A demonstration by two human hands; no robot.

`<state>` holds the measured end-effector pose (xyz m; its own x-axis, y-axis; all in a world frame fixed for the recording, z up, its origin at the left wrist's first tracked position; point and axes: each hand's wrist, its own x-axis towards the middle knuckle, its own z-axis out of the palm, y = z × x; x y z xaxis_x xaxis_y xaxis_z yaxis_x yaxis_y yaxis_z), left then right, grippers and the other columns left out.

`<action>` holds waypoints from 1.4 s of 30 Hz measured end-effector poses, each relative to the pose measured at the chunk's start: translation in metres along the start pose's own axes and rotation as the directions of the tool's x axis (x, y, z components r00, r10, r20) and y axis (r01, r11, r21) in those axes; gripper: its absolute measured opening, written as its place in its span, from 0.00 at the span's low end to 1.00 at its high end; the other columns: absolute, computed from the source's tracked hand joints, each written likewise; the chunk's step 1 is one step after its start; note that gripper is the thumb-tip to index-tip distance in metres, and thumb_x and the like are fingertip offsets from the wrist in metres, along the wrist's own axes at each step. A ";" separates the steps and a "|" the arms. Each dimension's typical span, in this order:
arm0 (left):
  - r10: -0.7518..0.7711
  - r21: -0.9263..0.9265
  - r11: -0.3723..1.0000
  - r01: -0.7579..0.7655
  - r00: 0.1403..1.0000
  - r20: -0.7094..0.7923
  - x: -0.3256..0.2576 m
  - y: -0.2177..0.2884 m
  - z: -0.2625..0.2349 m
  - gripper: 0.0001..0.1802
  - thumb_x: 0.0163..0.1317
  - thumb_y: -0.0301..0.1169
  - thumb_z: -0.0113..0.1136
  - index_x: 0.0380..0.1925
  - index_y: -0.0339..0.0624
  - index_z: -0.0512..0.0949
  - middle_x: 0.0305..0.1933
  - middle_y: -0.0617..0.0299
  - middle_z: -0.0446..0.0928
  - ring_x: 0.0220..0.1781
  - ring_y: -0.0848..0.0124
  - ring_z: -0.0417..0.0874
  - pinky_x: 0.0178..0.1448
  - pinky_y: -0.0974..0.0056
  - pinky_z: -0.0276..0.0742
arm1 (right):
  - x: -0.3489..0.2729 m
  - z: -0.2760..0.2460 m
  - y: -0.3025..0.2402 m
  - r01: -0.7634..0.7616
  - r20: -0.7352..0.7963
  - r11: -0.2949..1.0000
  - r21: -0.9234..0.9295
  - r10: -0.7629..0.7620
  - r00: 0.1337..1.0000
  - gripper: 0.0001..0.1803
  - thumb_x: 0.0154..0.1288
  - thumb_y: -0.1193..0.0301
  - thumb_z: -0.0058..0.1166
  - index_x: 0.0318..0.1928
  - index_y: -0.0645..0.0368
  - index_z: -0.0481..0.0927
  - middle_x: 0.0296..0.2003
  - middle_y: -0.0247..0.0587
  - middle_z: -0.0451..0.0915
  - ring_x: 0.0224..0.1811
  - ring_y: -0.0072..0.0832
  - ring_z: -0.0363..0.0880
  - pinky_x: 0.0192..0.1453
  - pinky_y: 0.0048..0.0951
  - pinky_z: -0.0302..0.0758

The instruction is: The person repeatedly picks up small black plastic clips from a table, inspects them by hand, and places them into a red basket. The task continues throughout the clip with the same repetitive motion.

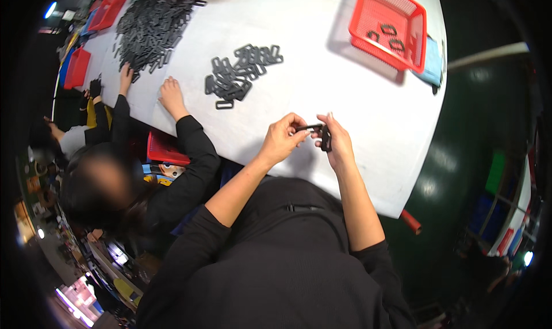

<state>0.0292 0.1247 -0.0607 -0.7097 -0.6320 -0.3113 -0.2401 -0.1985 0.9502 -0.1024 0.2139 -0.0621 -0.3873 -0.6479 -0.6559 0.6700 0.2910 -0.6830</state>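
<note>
Dark cloth of the wearer's shirt (305,260) lay nearest the camera, and just beyond it, above the near edge of the white table (310,18), two bare hands met over the work. Between them was a thin dark strip (310,127), and beside it, against the fingers of the right hand (340,144), a thicker black piece (326,138); whether the two were joined could not be told. Both looked light and stiff, likely hard plastic, not fragile, though small and perhaps smooth enough to slip, so a fingertip pinch near the ends seemed the best hold. The left hand (280,139) had its thumb and forefinger drawn together on the strip, the other fingers curled in; the right was half curled around the black piece, its thumb raised toward the top. The forearms rose from the lower edge and leaned inward, the elbows set wider than the wrists, with the left palm turned toward the right one. Farther up the table lay a small heap of black loops (244,70), well apart from the hands, and to the right stood a red basket (376,53) with a few dark rings inside.
</note>
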 end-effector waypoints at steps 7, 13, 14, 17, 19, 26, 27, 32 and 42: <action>-0.303 -0.523 0.826 0.212 0.948 -0.095 0.010 -0.023 -0.039 0.09 0.61 0.28 0.54 0.40 0.37 0.71 0.32 0.63 0.75 0.31 0.75 0.78 0.33 0.72 0.74 | 0.065 0.013 0.017 -0.154 -0.040 0.960 0.233 0.168 0.985 0.17 0.70 0.64 0.37 0.54 0.60 0.63 0.48 0.46 0.73 0.45 0.36 0.76 0.46 0.42 0.74; -0.388 -0.671 0.717 0.186 0.907 -0.163 0.002 -0.046 -0.057 0.07 0.62 0.30 0.53 0.38 0.39 0.72 0.32 0.64 0.74 0.33 0.75 0.77 0.34 0.71 0.73 | 0.168 0.110 -0.036 -0.312 0.107 0.938 0.151 0.299 0.948 0.19 0.69 0.70 0.35 0.59 0.55 0.60 0.51 0.43 0.72 0.48 0.38 0.74 0.48 0.52 0.69; -0.399 -0.663 0.725 0.185 0.898 -0.187 0.001 -0.046 -0.061 0.07 0.62 0.30 0.52 0.38 0.40 0.72 0.32 0.64 0.74 0.33 0.75 0.78 0.34 0.71 0.73 | 0.184 0.139 -0.055 -0.301 0.160 0.942 0.149 0.277 0.947 0.19 0.69 0.70 0.34 0.59 0.55 0.59 0.51 0.44 0.71 0.48 0.39 0.74 0.49 0.52 0.69; -0.405 -0.665 0.726 0.176 0.891 -0.207 0.002 -0.052 -0.071 0.07 0.63 0.32 0.51 0.37 0.41 0.71 0.33 0.64 0.74 0.33 0.73 0.78 0.34 0.70 0.74 | 0.241 0.236 -0.137 -0.220 0.369 0.933 0.285 0.105 0.923 0.15 0.68 0.69 0.38 0.51 0.63 0.63 0.47 0.51 0.72 0.51 0.46 0.72 0.54 0.54 0.68; -0.401 -0.685 0.713 0.151 0.889 -0.222 0.001 -0.057 -0.080 0.08 0.64 0.32 0.50 0.37 0.40 0.70 0.34 0.63 0.75 0.33 0.72 0.79 0.34 0.70 0.74 | 0.239 0.301 -0.204 -0.106 0.525 0.944 0.311 -0.078 0.847 0.22 0.67 0.62 0.42 0.54 0.65 0.60 0.48 0.61 0.68 0.52 0.52 0.69 0.59 0.53 0.65; -0.309 -0.664 0.747 -0.017 0.876 -0.370 0.006 -0.046 -0.100 0.10 0.66 0.32 0.47 0.43 0.39 0.68 0.41 0.57 0.77 0.33 0.70 0.82 0.31 0.70 0.75 | 0.177 0.305 -0.176 0.549 0.443 0.814 -0.193 -0.427 0.788 0.31 0.63 0.65 0.49 0.62 0.62 0.54 0.54 0.49 0.65 0.51 0.39 0.73 0.51 0.37 0.73; -0.267 -0.648 0.759 -0.060 0.880 -0.394 0.011 -0.037 -0.098 0.11 0.66 0.32 0.46 0.45 0.39 0.68 0.42 0.57 0.77 0.33 0.70 0.82 0.30 0.70 0.76 | 0.166 0.283 -0.155 0.581 0.432 0.780 -0.231 -0.453 0.780 0.29 0.63 0.65 0.49 0.61 0.62 0.57 0.53 0.48 0.65 0.49 0.36 0.74 0.49 0.35 0.74; -0.161 -0.682 0.714 -0.160 0.910 -0.383 0.030 0.012 -0.071 0.10 0.65 0.29 0.47 0.45 0.39 0.67 0.40 0.58 0.78 0.36 0.71 0.81 0.35 0.69 0.78 | 0.122 0.211 -0.086 0.581 0.385 0.791 -0.191 -0.484 0.786 0.22 0.67 0.65 0.44 0.58 0.60 0.61 0.47 0.44 0.69 0.46 0.31 0.74 0.46 0.32 0.74; 0.016 -0.639 0.736 -0.223 0.949 -0.314 -0.010 0.053 -0.015 0.18 0.67 0.32 0.40 0.55 0.37 0.62 0.43 0.54 0.75 0.46 0.70 0.77 0.49 0.64 0.76 | 0.072 0.207 -0.080 0.660 0.394 0.711 -0.242 -0.549 0.737 0.17 0.68 0.63 0.42 0.53 0.57 0.68 0.44 0.41 0.70 0.44 0.28 0.74 0.45 0.30 0.73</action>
<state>0.0338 0.1094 -0.0074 -0.4696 -0.8382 -0.2774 0.4046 -0.4836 0.7762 -0.0526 -0.0017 0.0119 -0.4037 -0.9147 0.0183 0.0676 -0.0498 -0.9965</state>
